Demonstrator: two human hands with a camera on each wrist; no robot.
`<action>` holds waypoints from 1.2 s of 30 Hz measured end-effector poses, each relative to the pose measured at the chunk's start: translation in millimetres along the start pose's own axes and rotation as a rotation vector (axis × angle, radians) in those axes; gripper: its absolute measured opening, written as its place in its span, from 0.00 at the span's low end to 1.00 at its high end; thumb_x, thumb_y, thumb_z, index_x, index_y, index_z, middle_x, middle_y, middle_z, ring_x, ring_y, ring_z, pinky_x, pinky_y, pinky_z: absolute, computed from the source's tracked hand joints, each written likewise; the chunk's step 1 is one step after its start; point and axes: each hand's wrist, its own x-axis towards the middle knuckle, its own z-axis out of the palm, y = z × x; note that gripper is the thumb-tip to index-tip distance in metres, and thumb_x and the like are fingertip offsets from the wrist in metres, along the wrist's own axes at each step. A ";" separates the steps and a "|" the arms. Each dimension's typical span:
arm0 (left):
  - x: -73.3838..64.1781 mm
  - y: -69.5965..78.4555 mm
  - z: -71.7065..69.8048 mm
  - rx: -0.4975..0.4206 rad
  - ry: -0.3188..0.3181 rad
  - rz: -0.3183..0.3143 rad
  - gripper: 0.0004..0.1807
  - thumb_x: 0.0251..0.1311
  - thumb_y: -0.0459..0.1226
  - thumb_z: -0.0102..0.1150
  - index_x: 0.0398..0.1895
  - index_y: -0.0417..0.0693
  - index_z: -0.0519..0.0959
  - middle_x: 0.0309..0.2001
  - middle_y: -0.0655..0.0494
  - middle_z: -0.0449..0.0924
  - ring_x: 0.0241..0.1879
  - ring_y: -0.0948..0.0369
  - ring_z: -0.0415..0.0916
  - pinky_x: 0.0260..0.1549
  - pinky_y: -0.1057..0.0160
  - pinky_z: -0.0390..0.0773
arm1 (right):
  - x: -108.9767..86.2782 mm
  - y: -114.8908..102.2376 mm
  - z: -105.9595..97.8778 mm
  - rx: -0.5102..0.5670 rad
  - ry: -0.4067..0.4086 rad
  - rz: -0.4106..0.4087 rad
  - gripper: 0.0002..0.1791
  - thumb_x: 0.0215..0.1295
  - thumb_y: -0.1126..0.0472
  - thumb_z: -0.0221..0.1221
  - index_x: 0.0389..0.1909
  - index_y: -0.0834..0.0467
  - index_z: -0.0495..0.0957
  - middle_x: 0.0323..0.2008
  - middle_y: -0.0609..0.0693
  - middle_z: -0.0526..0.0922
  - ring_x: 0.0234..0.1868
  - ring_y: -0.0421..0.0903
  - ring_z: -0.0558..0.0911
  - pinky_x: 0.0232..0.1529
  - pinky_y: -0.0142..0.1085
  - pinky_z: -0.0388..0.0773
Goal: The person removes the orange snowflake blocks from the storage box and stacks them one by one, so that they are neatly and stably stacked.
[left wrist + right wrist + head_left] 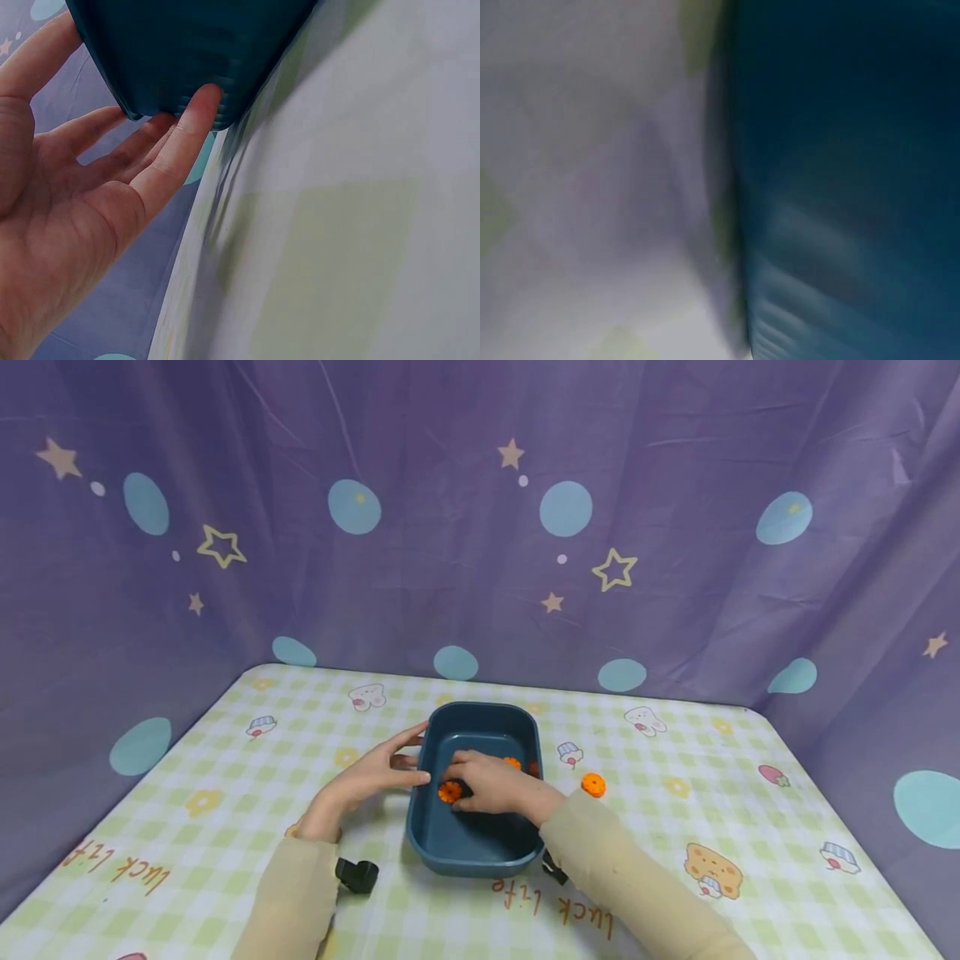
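Observation:
A dark blue rectangular bin stands on the table in front of me. My left hand is at its left side with fingers spread and mostly straight, touching the outer wall; the left wrist view shows these fingers against the bin. My right hand reaches inside, its fingers and thumb on either side of an orange scalloped disc, which it appears to pinch. Another orange piece shows partly behind this hand. The right wrist view is blurred and shows only the bin's outer wall and the tablecloth.
One more orange scalloped disc lies on the checked tablecloth, to the right of the bin. Black wrist camera parts sit by the left sleeve. A purple curtain hangs behind the table and at both sides.

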 end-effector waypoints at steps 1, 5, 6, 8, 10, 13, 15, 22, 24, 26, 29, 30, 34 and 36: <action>0.2 0.3 -0.2 0.001 0.000 0.001 0.44 0.56 0.41 0.61 0.71 0.67 0.47 0.67 0.49 0.49 0.60 0.46 0.62 0.45 0.55 0.77 | 0.2 0.4 0.0 0.000 -0.004 -0.005 0.21 0.57 0.53 0.62 0.53 0.51 0.76 0.44 0.45 0.73 0.44 0.39 0.73 0.44 0.29 0.73; 0.5 2.0 -0.8 -0.001 0.004 0.001 0.43 0.56 0.40 0.60 0.71 0.67 0.47 0.67 0.49 0.49 0.60 0.46 0.62 0.45 0.55 0.76 | 0.6 1.6 -1.1 0.023 -0.011 -0.016 0.18 0.57 0.56 0.62 0.50 0.51 0.78 0.44 0.45 0.73 0.44 0.39 0.73 0.46 0.28 0.73; 0.4 2.3 -0.9 -0.002 0.004 0.000 0.43 0.56 0.40 0.60 0.71 0.67 0.47 0.67 0.49 0.49 0.60 0.46 0.62 0.45 0.55 0.76 | 0.6 1.7 -1.5 0.027 -0.010 -0.017 0.17 0.57 0.56 0.62 0.49 0.52 0.78 0.44 0.45 0.73 0.43 0.39 0.73 0.45 0.28 0.72; 0.3 2.8 -0.7 -0.003 0.006 -0.003 0.43 0.56 0.40 0.61 0.71 0.67 0.47 0.67 0.49 0.50 0.60 0.46 0.62 0.45 0.55 0.76 | 0.6 1.8 -1.9 0.038 -0.010 -0.013 0.16 0.57 0.56 0.62 0.48 0.52 0.79 0.43 0.44 0.73 0.41 0.38 0.72 0.44 0.28 0.72; 0.3 2.6 -0.5 -0.002 0.005 -0.002 0.43 0.56 0.40 0.61 0.71 0.67 0.47 0.67 0.49 0.50 0.60 0.46 0.62 0.45 0.55 0.76 | 0.9 2.0 -1.7 0.046 -0.010 -0.007 0.16 0.56 0.55 0.63 0.46 0.52 0.79 0.41 0.44 0.73 0.39 0.38 0.72 0.43 0.27 0.72; 0.4 2.2 -0.1 -0.003 0.006 -0.001 0.43 0.56 0.40 0.61 0.70 0.67 0.47 0.67 0.49 0.50 0.60 0.46 0.62 0.45 0.55 0.76 | 1.1 2.3 -1.2 0.057 -0.018 0.008 0.15 0.55 0.55 0.63 0.45 0.51 0.80 0.39 0.43 0.73 0.38 0.37 0.72 0.42 0.27 0.72; 0.3 2.0 -0.1 -0.004 0.008 -0.001 0.44 0.55 0.40 0.61 0.71 0.67 0.47 0.67 0.49 0.50 0.60 0.46 0.62 0.45 0.55 0.76 | 1.0 2.3 -1.6 0.065 -0.023 0.015 0.15 0.54 0.54 0.64 0.44 0.51 0.80 0.38 0.43 0.72 0.38 0.37 0.72 0.42 0.27 0.73; 0.1 1.1 -0.2 -0.007 0.011 -0.005 0.44 0.55 0.41 0.62 0.70 0.67 0.47 0.67 0.49 0.51 0.60 0.46 0.62 0.45 0.55 0.76 | 1.4 3.2 -1.9 0.099 -0.051 0.041 0.13 0.50 0.54 0.66 0.39 0.49 0.80 0.36 0.41 0.71 0.37 0.37 0.71 0.41 0.27 0.73; 0.2 0.8 -0.2 -0.007 0.011 -0.005 0.44 0.55 0.41 0.62 0.70 0.67 0.47 0.67 0.49 0.51 0.60 0.46 0.62 0.45 0.55 0.76 | 1.5 3.7 -1.1 0.102 -0.058 0.050 0.13 0.50 0.54 0.66 0.38 0.49 0.80 0.37 0.41 0.71 0.37 0.37 0.71 0.41 0.28 0.73; 0.3 0.4 -0.2 -0.007 0.011 -0.004 0.44 0.55 0.41 0.62 0.70 0.67 0.48 0.67 0.49 0.51 0.60 0.46 0.62 0.45 0.55 0.76 | 1.5 4.2 -0.6 0.106 -0.061 0.055 0.14 0.50 0.54 0.66 0.39 0.49 0.80 0.37 0.41 0.71 0.36 0.37 0.71 0.41 0.28 0.73; 0.4 0.3 0.1 -0.007 0.009 -0.001 0.44 0.55 0.41 0.62 0.71 0.66 0.48 0.67 0.49 0.51 0.60 0.46 0.63 0.45 0.55 0.76 | 1.1 4.7 -0.5 0.117 -0.064 0.060 0.14 0.49 0.55 0.66 0.39 0.49 0.79 0.37 0.42 0.72 0.36 0.37 0.72 0.41 0.28 0.73; 0.4 0.4 0.2 -0.009 0.007 0.001 0.44 0.55 0.41 0.62 0.71 0.66 0.47 0.67 0.49 0.51 0.60 0.46 0.63 0.45 0.55 0.76 | 1.0 4.9 -0.5 0.123 -0.061 0.057 0.14 0.49 0.55 0.66 0.39 0.49 0.79 0.37 0.42 0.73 0.37 0.37 0.72 0.41 0.28 0.73; 0.0 1.7 1.1 -0.016 0.002 0.004 0.44 0.55 0.40 0.61 0.71 0.65 0.47 0.67 0.49 0.51 0.59 0.46 0.63 0.45 0.55 0.76 | -0.1 5.0 -1.5 0.146 -0.049 0.051 0.14 0.48 0.56 0.66 0.38 0.49 0.79 0.36 0.41 0.74 0.37 0.37 0.73 0.41 0.28 0.73; 0.0 2.3 1.4 -0.022 -0.002 0.005 0.44 0.56 0.40 0.61 0.71 0.65 0.47 0.67 0.48 0.50 0.60 0.46 0.63 0.45 0.55 0.76 | -1.0 4.4 -2.4 0.158 -0.041 0.047 0.14 0.48 0.56 0.66 0.39 0.49 0.79 0.36 0.41 0.75 0.37 0.36 0.73 0.41 0.27 0.73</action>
